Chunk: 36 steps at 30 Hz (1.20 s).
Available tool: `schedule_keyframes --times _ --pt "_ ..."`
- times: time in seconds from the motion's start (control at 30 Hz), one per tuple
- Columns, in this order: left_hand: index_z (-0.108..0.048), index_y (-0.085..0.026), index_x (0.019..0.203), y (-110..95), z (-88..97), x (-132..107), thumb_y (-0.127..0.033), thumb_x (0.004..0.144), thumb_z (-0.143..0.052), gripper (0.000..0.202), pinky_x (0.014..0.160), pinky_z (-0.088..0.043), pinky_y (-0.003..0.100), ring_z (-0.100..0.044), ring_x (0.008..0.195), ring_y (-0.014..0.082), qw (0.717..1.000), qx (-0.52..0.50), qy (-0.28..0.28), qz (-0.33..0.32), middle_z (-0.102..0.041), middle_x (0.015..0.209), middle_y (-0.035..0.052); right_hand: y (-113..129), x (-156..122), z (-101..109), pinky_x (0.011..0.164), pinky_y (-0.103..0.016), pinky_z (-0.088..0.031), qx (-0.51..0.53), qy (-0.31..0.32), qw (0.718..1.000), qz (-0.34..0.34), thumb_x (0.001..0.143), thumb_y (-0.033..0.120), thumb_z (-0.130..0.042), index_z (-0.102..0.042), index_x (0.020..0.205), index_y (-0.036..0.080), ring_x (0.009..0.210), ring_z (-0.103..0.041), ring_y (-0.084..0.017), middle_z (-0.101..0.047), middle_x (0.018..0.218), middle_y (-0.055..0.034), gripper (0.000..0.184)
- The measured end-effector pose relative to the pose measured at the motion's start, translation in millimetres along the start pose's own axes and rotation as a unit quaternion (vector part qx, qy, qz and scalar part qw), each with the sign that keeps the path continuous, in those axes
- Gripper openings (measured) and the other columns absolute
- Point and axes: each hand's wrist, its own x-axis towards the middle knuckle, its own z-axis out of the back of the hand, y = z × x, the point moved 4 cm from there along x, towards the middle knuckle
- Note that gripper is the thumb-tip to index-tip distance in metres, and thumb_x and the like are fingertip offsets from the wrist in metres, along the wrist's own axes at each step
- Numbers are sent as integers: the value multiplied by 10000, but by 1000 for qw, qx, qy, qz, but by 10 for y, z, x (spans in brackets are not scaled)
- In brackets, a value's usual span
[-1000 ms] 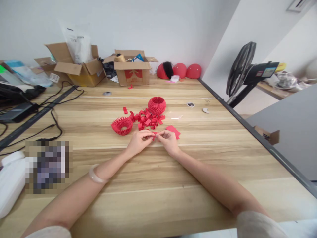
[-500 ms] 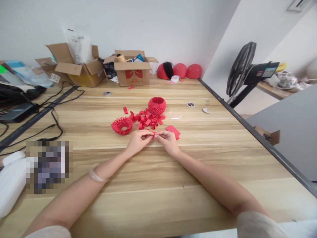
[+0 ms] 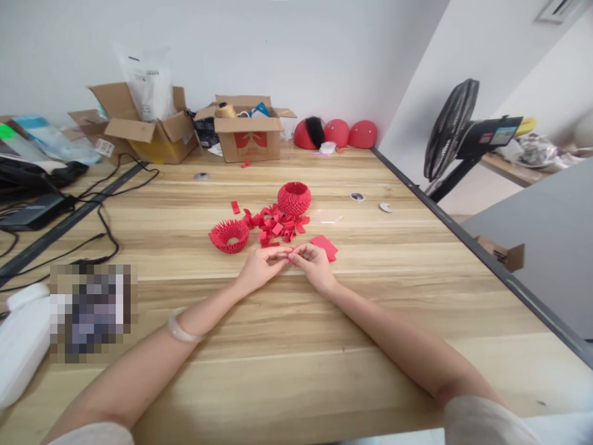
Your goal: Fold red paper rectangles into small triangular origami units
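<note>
Red paper piece [image 3: 290,254] sits pinched between left hand [image 3: 258,269] and right hand [image 3: 317,264] — fingertips together; a clean crease likely needs aligned edges and firm pressure.

Both forearms are bare, extended forward and angled inward toward each other. The left grip [image 3: 262,269] and right grip [image 3: 315,264] meet at the fingertips. On each, thumb and forefinger are pinched closed; the remaining fingers are curled loosely. Both wrists are held low and roughly straight, knuckles facing upward.

Pale bangle [image 3: 181,328] — left wrist, light beige sleeves [image 3: 482,423]
</note>
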Motion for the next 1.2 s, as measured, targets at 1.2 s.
schedule_keyframes --times 1.2 --pt "-623 -119 783 52 65 62 -389 715 -667 282 672 -527 261 -654 671 152 984 -130 -68 106 -701 722 57 -39 -7 -21 494 -229 -358 -89 8 996 1 682 481 -653 -551 694 178 518 -446 -85 -526 581 26 320"
